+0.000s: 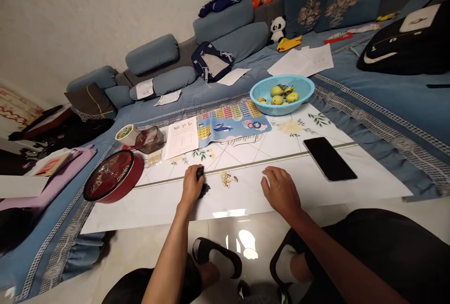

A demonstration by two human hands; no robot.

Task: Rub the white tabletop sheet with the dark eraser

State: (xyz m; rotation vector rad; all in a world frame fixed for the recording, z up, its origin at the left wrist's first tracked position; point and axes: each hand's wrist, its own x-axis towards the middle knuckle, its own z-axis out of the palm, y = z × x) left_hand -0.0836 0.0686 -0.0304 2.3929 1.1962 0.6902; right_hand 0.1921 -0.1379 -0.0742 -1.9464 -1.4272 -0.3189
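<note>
My left hand is closed around a small black object at the near side of the white table; its kind is not clear. To its right lies a small pile of pale, elongated pieces, which look like seeds or shells. My right hand rests on the table on the far side of that pile, fingers loosely bent and thumb apart, with nothing visible in it. A black phone lies flat to the right of my right hand.
A round dark red box stands at the table's left, near a clear brown container and a white pot. Farther back are a printed sheet, a blue chart and a blue basket of green fruit. A blue sofa surrounds the table.
</note>
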